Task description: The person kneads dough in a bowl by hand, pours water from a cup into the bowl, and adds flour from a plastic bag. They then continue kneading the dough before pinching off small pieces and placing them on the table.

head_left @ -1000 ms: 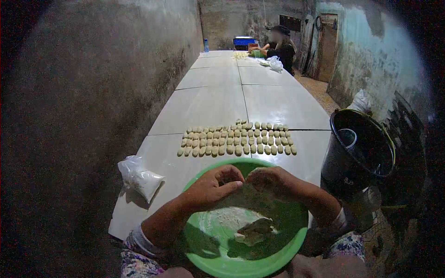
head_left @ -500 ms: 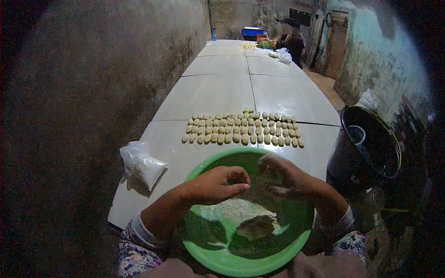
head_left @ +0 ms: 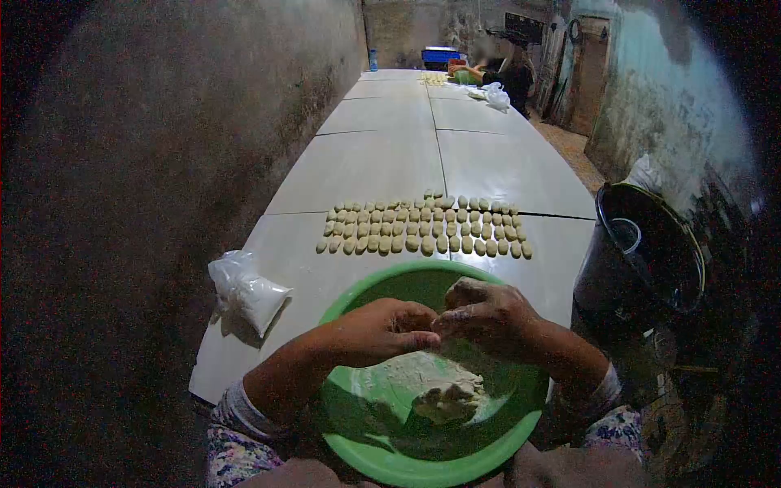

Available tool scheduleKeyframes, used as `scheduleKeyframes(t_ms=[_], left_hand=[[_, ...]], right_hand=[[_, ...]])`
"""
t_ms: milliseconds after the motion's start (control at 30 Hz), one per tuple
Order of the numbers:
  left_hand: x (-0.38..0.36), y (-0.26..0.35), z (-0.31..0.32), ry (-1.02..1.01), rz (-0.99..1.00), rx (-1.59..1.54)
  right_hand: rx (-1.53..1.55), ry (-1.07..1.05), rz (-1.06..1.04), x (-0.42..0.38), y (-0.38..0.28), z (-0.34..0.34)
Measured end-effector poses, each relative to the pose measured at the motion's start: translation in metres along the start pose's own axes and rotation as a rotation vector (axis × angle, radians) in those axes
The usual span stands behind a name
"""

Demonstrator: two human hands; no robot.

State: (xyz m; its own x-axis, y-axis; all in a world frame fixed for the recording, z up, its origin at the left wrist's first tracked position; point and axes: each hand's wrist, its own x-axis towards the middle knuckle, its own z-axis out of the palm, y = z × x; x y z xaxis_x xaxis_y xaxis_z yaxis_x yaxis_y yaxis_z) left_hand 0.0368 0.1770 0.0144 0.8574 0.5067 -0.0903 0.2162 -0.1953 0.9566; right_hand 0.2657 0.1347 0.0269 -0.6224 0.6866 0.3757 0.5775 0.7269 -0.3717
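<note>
Above the green basin (head_left: 358,459), my left hand (head_left: 382,329) and my right hand (head_left: 492,321) meet at the fingertips. Both have curled fingers, and the right one is dusted with flour. Whatever may lie between the fingers is hidden. In the basin below them sits a lump of dough (head_left: 446,404) beside loose white flour (head_left: 415,370). Just beyond the basin's far rim, several rows of small oval dough pieces (head_left: 425,230) lie on the tiled table (head_left: 366,167).
A plastic bag of white powder (head_left: 256,297) rests on the table at left. Right of the table stands a dark bucket (head_left: 606,264). At the far end are a person (head_left: 514,81), a blue crate (head_left: 441,56), a bottle (head_left: 373,59) and a white plastic bag (head_left: 496,96).
My hands have come together over the basin; a gap separated them before. My right hand's fingers have curled in more. The dough pieces on the table look unchanged.
</note>
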Motion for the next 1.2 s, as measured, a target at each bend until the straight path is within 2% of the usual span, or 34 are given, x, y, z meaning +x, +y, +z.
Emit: scheduleKeyframes(t_ms=[67, 100, 133, 200, 267, 333, 367, 400, 467, 500, 533, 600, 633, 667, 733, 767, 800, 833, 867, 900, 933, 1000, 1033, 1067, 1133, 1200], left_hand=[[-0.001, 0.003, 0.000, -0.033, -0.039, -0.038], [-0.002, 0.003, 0.000, -0.020, -0.033, -0.036], [-0.002, 0.004, 0.000, -0.005, -0.028, -0.035], [-0.004, 0.009, 0.000, -0.021, -0.019, -0.018], [-0.006, 0.013, 0.001, -0.063, 0.027, 0.177], [-0.010, 0.022, 0.004, -0.097, 0.029, 0.274], [-0.012, 0.022, 0.007, -0.092, 0.066, 0.382], [-0.014, 0.023, 0.009, -0.087, 0.104, 0.490], [-0.015, 0.025, 0.008, -0.114, 0.108, 0.474], [-0.015, 0.025, 0.006, -0.161, 0.098, 0.445], [-0.014, 0.025, 0.005, -0.205, 0.085, 0.414], [-0.014, 0.025, 0.004, -0.214, 0.117, 0.400], [-0.014, 0.028, 0.002, -0.231, 0.135, 0.370], [-0.015, 0.030, 0.000, -0.246, 0.154, 0.341], [-0.015, 0.018, -0.006, -0.228, 0.219, 0.407], [-0.014, 0.015, -0.009, -0.218, 0.144, 0.246], [-0.015, 0.016, -0.010, -0.206, 0.070, 0.086], [-0.015, 0.020, -0.003, -0.031, 0.011, -0.015], [-0.012, 0.020, -0.001, -0.023, 0.010, -0.012], [-0.009, 0.018, 0.000, 0.078, 0.056, -0.062], [-0.008, 0.015, -0.001, 0.177, 0.101, -0.110], [-0.009, 0.012, -0.010, 0.205, 0.086, -0.083], [-0.012, 0.015, -0.014, 0.226, 0.011, -0.074], [-0.014, 0.016, -0.015, 0.246, -0.063, -0.066], [-0.011, 0.005, -0.015, 0.308, -0.019, -0.053], [-0.011, 0.003, -0.015, 0.275, -0.008, -0.266]], right_hand=[[0.165, 0.000, -0.023, -0.001, 0.004, 0.009], [0.257, 0.085, 0.020, 0.003, -0.009, 0.006], [0.257, 0.085, 0.019, 0.002, -0.007, 0.006], [0.231, -0.025, -0.058, 0.000, -0.001, 0.007], [0.151, -0.052, -0.051, -0.001, -0.006, 0.005], [0.034, -0.096, -0.189, -0.001, -0.008, 0.004], [0.009, -0.050, -0.234, -0.004, -0.008, 0.006], [0.002, -0.045, -0.226, -0.004, -0.007, 0.006], [0.156, -0.132, -0.213, -0.005, -0.005, 0.006], [0.275, -0.270, -0.153, -0.002, -0.003, 0.002], [0.275, -0.268, -0.150, -0.001, 0.002, 0.001], [0.511, -0.272, -0.250, 0.001, 0.014, 0.007], [0.586, -0.321, -0.097, -0.001, 0.014, 0.006], [0.582, -0.325, -0.102, -0.003, 0.016, 0.005], [0.945, -0.141, 0.042, -0.008, 0.025, 0.004], [1.243, -0.178, 0.153, -0.012, 0.031, 0.000], [1.242, -0.183, 0.145, -0.009, 0.029, 0.001], [1.102, -0.224, 0.330, -0.007, 0.024, 0.003], [0.953, -0.263, 0.509, -0.004, 0.020, 0.003], [0.673, -0.286, 0.261, 0.000, 0.012, -0.001], [0.675, -0.290, 0.254, 0.001, 0.012, 0.000], [0.658, -0.379, 0.196, 0.000, 0.010, 0.005], [0.562, -0.420, 0.086, -0.001, 0.016, 0.007], [0.564, -0.424, 0.084, 0.000, 0.023, 0.010], [0.411, -0.592, -0.108, 0.001, 0.034, 0.017], [0.427, -0.658, -0.139, -0.001, 0.036, 0.021]])
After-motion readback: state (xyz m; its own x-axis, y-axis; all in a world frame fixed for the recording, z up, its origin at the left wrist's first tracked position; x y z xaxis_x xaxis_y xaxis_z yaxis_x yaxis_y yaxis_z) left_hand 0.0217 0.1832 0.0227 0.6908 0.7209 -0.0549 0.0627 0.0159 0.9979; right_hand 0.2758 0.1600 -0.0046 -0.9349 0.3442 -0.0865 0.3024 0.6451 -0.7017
